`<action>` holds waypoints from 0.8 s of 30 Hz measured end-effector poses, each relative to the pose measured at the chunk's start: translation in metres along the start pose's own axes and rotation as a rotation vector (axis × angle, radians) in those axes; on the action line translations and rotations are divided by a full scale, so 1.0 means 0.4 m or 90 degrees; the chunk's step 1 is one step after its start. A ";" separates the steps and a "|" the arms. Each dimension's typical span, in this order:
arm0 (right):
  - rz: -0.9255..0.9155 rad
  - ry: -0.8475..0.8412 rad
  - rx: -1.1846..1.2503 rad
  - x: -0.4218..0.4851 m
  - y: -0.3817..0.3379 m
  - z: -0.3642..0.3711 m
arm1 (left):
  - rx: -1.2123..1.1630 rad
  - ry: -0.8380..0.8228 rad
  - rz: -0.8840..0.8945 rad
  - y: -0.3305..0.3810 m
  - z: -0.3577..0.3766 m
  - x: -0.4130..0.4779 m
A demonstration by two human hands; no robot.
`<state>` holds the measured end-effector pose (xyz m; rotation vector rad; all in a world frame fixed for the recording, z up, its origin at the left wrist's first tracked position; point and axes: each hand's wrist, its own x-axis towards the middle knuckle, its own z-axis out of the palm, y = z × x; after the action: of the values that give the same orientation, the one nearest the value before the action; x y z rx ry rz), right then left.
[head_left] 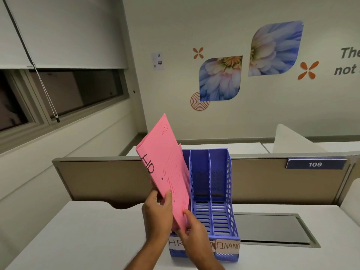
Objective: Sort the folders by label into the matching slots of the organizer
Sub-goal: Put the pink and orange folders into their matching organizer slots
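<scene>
The left hand (157,215) is gripping the near lower part of the pink folder (167,168), with the thumb lying across its front face and the fingers curling behind it, out of sight. The right hand (192,230) is pinching the folder's bottom edge just to the right, thumb on the front and fingers tucked under.

Between the two hands the folder is standing tilted, its top leaning far and left, with "HR" showing along its left edge. Its lower end is going in at the leftmost slot of the blue organizer (228,182). The hands are hiding whether it is touching the slot floor.

The organizer is sitting on the white desk (78,230). Its near strip is showing an HR label (175,243) on the left and a FINANC label (227,246) on the right, while the right wrist is covering the middle label.

The likeliest trouble is coming from the tilt. If the hands are letting go while the folder is leaning this far, it is probably going to flop left over the side wall instead of settling upright. The back leaf is peeking out at the top right, so it could straddle the divider and land in the middle slot. A hard downward push could also be nudging the organizer farther along the desk, and the right fingers under the edge are risking getting pinched against the floor
</scene>
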<state>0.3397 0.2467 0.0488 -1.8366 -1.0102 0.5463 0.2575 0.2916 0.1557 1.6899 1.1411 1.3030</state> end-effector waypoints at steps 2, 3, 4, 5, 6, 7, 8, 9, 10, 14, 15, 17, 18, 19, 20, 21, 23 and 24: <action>0.008 -0.004 -0.010 0.008 0.005 0.005 | 0.005 -0.004 0.004 -0.002 0.002 0.001; 0.013 -0.006 -0.016 0.011 0.008 0.007 | 0.005 -0.008 0.006 -0.002 0.002 0.002; 0.017 -0.005 -0.021 0.014 0.010 0.009 | 0.003 -0.013 0.008 -0.003 0.003 0.002; 0.020 -0.003 -0.024 0.018 0.013 0.011 | 0.001 -0.017 0.011 -0.003 0.004 0.002; 0.022 0.000 -0.027 0.021 0.015 0.014 | 0.002 -0.021 0.014 -0.004 0.005 0.002; 0.024 0.002 -0.032 0.024 0.017 0.016 | 0.005 -0.024 0.016 -0.004 0.006 0.002; 0.027 0.005 -0.039 0.027 0.019 0.017 | 0.007 -0.026 0.017 -0.005 0.008 0.002; 0.031 0.008 -0.046 0.029 0.021 0.018 | 0.007 -0.027 0.017 -0.006 0.011 0.001; 0.035 0.012 -0.052 0.031 0.022 0.019 | 0.009 -0.028 0.017 -0.006 0.013 -0.001; 0.038 0.021 -0.066 0.037 0.024 0.027 | 0.017 -0.031 0.010 -0.014 0.015 -0.002; 0.039 0.021 -0.068 0.037 0.024 0.029 | 0.020 -0.031 0.011 -0.017 0.014 -0.001; 0.042 0.021 -0.068 0.037 0.026 0.032 | 0.023 -0.035 0.010 -0.022 0.011 0.001; 0.043 0.021 -0.066 0.037 0.027 0.033 | 0.022 -0.038 0.010 -0.024 0.010 0.002; 0.043 0.021 -0.064 0.037 0.029 0.033 | 0.020 -0.039 0.012 -0.025 0.009 0.003; 0.042 0.020 -0.062 0.036 0.031 0.032 | 0.018 -0.039 0.016 -0.026 0.008 0.004; 0.041 0.018 -0.060 0.036 0.033 0.030 | 0.015 -0.038 0.019 -0.027 0.007 0.005; 0.041 0.012 -0.056 0.033 0.037 0.028 | 0.012 -0.038 0.030 -0.026 0.005 0.008; 0.040 0.011 -0.053 0.032 0.039 0.027 | 0.012 -0.039 0.037 -0.025 0.004 0.009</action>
<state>0.3456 0.2594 0.0308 -1.9492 -0.9787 0.5316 0.2573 0.2984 0.1474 1.7774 1.0792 1.2698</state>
